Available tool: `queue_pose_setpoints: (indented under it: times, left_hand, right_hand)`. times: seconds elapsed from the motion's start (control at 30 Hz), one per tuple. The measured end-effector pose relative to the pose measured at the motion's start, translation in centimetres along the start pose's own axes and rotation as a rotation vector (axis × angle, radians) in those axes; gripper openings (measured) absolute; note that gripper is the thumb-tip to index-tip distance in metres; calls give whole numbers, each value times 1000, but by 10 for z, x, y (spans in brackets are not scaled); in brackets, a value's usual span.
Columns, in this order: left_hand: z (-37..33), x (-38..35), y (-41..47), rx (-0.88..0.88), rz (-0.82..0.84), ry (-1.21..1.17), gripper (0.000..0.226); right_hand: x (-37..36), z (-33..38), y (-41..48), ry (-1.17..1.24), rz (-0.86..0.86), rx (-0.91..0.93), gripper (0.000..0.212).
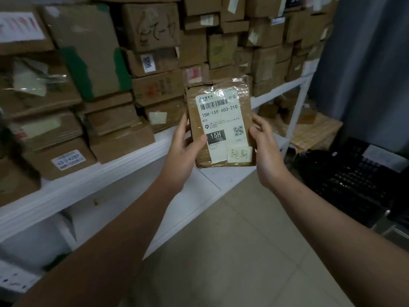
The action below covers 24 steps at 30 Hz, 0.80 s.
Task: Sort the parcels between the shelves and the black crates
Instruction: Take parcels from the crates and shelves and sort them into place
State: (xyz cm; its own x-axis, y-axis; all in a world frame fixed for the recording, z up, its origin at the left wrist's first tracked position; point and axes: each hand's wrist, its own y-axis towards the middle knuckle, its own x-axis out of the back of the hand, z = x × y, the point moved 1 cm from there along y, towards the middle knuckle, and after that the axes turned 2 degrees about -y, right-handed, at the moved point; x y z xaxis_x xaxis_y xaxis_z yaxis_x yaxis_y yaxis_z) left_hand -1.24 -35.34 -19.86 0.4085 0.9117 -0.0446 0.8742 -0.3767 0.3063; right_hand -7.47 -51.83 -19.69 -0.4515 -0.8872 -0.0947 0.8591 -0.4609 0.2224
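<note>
Shelving in white is running along the left, carrying stacked cardboard boxes. A black crate is sitting on the floor at the right. Between them, a flat brown parcel is being held upright, with its label facing the camera. The left hand is gripping its left edge, thumb across the front. The right hand is curling round its right edge. A handwritten note is sticking near its lower right corner.
</note>
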Motion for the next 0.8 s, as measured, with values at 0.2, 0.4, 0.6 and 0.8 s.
queue_pose_setpoints:
  times: [0.2,0.4,0.6,0.8]
  left_hand:
    - [34,-52,40,27,183,-35,54]
    - [66,-147,78,105,340,-85,56]
    - [107,-285,116,144,447,-112,52]
    - [148,-414,150,206,506,-145,53]
  right_hand:
    - [47,-26,15,25,-173,-45,21]
    - [134,-41,35,2,-348,-34,20]
    - [265,-55,63,-52,-472,-68,35]
    - [392,-63,95,-110,-500,-127,24]
